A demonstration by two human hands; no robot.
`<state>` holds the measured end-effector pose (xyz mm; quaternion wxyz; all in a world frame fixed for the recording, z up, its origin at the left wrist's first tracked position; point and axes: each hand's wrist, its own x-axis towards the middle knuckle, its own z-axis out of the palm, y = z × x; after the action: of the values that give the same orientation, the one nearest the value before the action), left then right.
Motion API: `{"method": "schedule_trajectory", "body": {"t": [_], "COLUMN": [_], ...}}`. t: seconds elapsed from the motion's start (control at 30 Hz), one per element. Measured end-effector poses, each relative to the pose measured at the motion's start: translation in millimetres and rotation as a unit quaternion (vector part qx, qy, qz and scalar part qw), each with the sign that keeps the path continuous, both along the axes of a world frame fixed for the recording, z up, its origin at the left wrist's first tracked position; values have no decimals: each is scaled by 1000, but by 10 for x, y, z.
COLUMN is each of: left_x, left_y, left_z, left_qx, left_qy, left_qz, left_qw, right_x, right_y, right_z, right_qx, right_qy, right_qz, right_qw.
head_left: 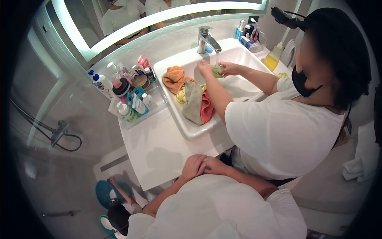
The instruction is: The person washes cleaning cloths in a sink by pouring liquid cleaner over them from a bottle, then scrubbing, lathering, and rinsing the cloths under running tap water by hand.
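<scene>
My left hand [194, 166] and my right hand [213, 165] rest together in front of my body, beside the counter's front edge. Their fingers are closed and overlap, with no object visible in them. Beyond them, a co-worker's two hands hold a pale green cloth [217, 71] under the running faucet [207, 40]. In the left part of the white sink [191, 133] lies a heap with an orange cloth [174, 79], a grey cloth [193, 101], a red cloth [207, 108] and a yellow cloth [181, 95].
The co-worker [282, 131] stands at the right. Bottles and tubes fill a clear tray [159, 99] left of the sink. A yellow soap bottle [272, 59] stands right of it. At the lower left, another person is near a teal basin [102, 193].
</scene>
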<state>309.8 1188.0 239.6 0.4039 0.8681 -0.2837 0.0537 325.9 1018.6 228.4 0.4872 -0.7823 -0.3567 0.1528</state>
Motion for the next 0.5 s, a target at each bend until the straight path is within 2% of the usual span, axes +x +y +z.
{"method": "schedule_trajectory", "body": {"t": [0.5], "left_x": [0], "left_y": [-2], "left_z": [-7], "left_qx": [2], "left_qy": [3], "left_qz": [-3], "left_qw": [1000], "right_x": [11], "right_y": [-17], "right_z": [-44], "right_qx": [-18], "right_qy": [0], "right_qz": [12], "right_qw": [1000]}}
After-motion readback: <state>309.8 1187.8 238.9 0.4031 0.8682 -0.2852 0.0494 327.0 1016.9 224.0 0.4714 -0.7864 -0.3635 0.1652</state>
